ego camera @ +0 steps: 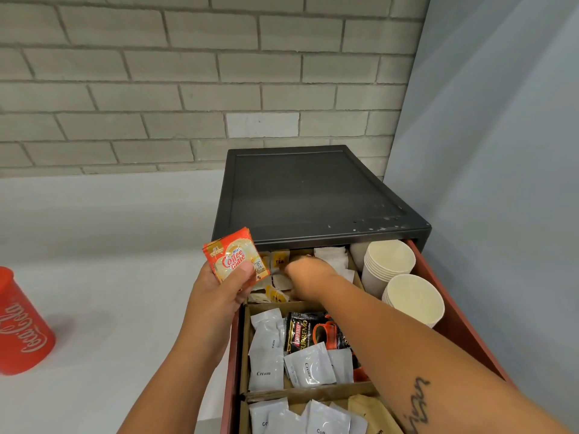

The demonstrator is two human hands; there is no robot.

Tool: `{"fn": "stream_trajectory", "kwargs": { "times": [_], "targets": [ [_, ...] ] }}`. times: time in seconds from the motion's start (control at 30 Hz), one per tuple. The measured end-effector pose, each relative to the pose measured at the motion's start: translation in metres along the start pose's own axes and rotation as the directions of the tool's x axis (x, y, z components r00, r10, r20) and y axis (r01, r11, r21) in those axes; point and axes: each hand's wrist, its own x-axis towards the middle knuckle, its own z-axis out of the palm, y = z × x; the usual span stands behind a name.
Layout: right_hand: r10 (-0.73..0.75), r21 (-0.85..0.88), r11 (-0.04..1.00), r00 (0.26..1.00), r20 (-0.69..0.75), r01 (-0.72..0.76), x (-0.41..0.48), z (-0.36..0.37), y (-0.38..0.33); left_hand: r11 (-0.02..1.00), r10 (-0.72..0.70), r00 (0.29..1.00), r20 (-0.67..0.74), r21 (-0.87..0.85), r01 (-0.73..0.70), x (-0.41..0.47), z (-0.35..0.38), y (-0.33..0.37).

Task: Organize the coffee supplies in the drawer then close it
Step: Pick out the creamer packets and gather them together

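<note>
Orange and white, the Coffee mate sachets (235,257) are pinched as a small stack in the left hand (224,285), thumb pressed on the front, just above and left of the open drawer (456,303). The drawer sticks out of a dark cabinet (316,192) that stands on the white tabletop (109,308) against a grey brick wall (188,73).

The right hand (308,272) reaches into the back compartment, fingers curled down among the tea bags (279,261) and white packets (333,258); whether it grips anything I cannot tell, since the fingertips are hidden.

Cardboard dividers split the drawer. The middle compartment, under the right forearm, holds white cream sachets (266,364) and a black Kopiko sachet (313,332). Nearer still lie more white sachets (326,418). Two stacks of paper cups (404,283) lie on their sides along the drawer's right side.

A red Coca-Cola cup (22,330) stands well apart at the left.
</note>
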Motion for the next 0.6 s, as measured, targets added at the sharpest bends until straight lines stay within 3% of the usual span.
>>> {"fn": "stream_trajectory", "kwargs": {
  "times": [0.2,0.37,0.6],
  "targets": [
    [-0.018,-0.026,1.0,1.0,-0.001,0.018,0.006,0.001,-0.003,1.0,0.004,1.0,0.008,-0.002,-0.004,0.002,-0.001,-0.001],
    [0.17,0.327,0.931,0.985,-0.001,-0.16,0.013,-0.006,0.006,1.0,0.009,1.0,0.018,-0.017,-0.009,0.004,-0.001,-0.002],
    [0.155,0.528,0.833,0.986,0.061,-0.164,0.014,-0.008,0.009,1.0,0.022,1.0,0.021,-0.019,-0.022,0.005,-0.003,-0.005]
  ]
}}
